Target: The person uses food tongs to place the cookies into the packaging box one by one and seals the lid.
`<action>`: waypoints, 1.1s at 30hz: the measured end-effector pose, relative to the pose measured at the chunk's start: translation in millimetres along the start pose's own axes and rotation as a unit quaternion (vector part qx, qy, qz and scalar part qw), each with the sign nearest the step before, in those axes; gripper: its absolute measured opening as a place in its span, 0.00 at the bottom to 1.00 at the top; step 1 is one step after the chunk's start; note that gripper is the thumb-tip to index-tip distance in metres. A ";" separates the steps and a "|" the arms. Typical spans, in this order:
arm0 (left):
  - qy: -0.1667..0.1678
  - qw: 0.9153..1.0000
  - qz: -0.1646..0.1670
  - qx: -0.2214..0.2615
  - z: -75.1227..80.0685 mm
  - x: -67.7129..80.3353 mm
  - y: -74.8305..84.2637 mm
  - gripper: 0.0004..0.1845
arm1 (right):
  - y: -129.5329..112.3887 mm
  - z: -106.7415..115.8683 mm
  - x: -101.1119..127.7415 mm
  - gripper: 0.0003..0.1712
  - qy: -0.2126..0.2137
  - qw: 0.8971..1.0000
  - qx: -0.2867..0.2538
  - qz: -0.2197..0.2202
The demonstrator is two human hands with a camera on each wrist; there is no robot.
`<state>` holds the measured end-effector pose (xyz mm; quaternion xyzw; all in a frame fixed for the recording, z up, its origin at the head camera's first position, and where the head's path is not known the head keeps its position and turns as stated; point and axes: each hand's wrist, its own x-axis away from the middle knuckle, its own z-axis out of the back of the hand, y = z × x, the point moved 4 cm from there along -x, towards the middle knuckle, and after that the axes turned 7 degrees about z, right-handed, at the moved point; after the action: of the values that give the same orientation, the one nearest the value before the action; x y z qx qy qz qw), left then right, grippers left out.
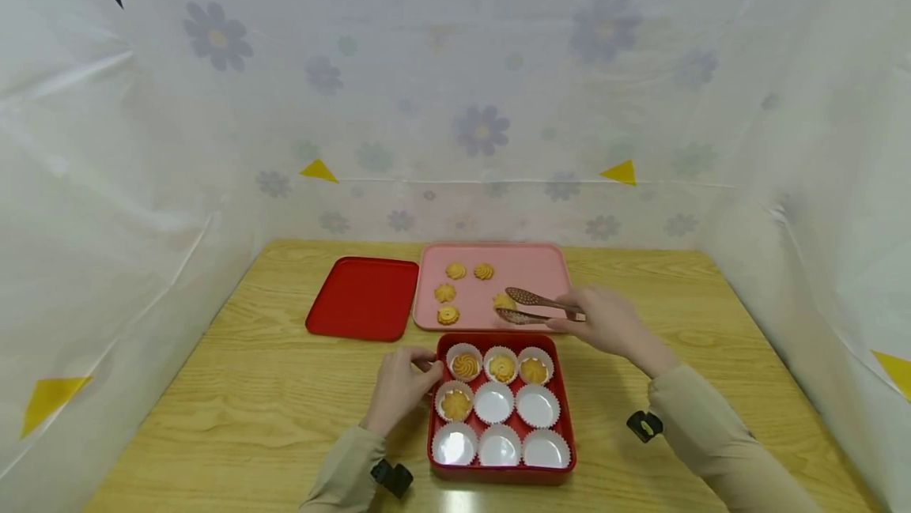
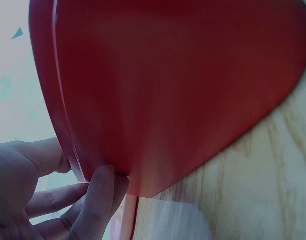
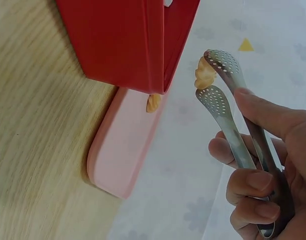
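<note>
My right hand grips metal tongs with perforated tips. Between those tips sits a ridged golden cookie, touching both; in the head view it appears over the right part of the pink tray. My left hand pinches the upper left side of a red box, thumb and fingers at its rim. White paper cups stand in three rows inside the box. Each cup in the far row holds a cookie, as does the middle row's left cup; the others hold none.
Several cookies lie on the left half of the pink tray, behind the box. A flat red lid lies left of that tray. All stand on a wooden table with white patterned sheets around it.
</note>
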<state>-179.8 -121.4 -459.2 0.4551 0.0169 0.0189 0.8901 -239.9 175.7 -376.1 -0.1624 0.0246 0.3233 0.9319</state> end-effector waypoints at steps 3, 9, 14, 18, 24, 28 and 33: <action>0.001 1.000 0.000 -0.001 0.0 0.1 0.1 0.09 | -4.1 1.9 10.2 0.11 0.007 1.000 0.006 0.011; 0.000 1.000 0.003 0.001 0.3 0.4 0.8 0.09 | -11.5 2.4 26.8 0.12 0.006 0.999 0.030 0.044; 0.001 1.000 0.002 -0.003 -0.1 0.5 0.9 0.09 | -13.7 -1.0 35.3 0.13 0.005 0.997 0.036 0.063; 0.000 1.000 0.002 -0.006 -0.1 0.7 1.1 0.09 | -16.6 -4.3 41.3 0.16 -0.004 0.995 0.028 0.091; -0.002 1.000 0.005 -0.004 -0.3 0.9 0.3 0.09 | -22.4 -11.5 46.9 0.18 -0.035 0.991 0.005 0.129; -0.001 1.000 0.007 -0.004 -0.2 1.1 -0.2 0.09 | -27.1 -16.7 47.9 0.17 -0.059 0.989 -0.001 0.139; 0.000 1.000 0.007 -0.004 -0.2 1.1 0.3 0.09 | -32.8 -20.9 48.0 0.19 -0.080 0.987 -0.004 0.141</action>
<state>-178.7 -121.0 -459.2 0.4516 0.0139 0.0257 0.8917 -180.7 173.3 -393.7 -0.1344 -0.0286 0.4632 0.8755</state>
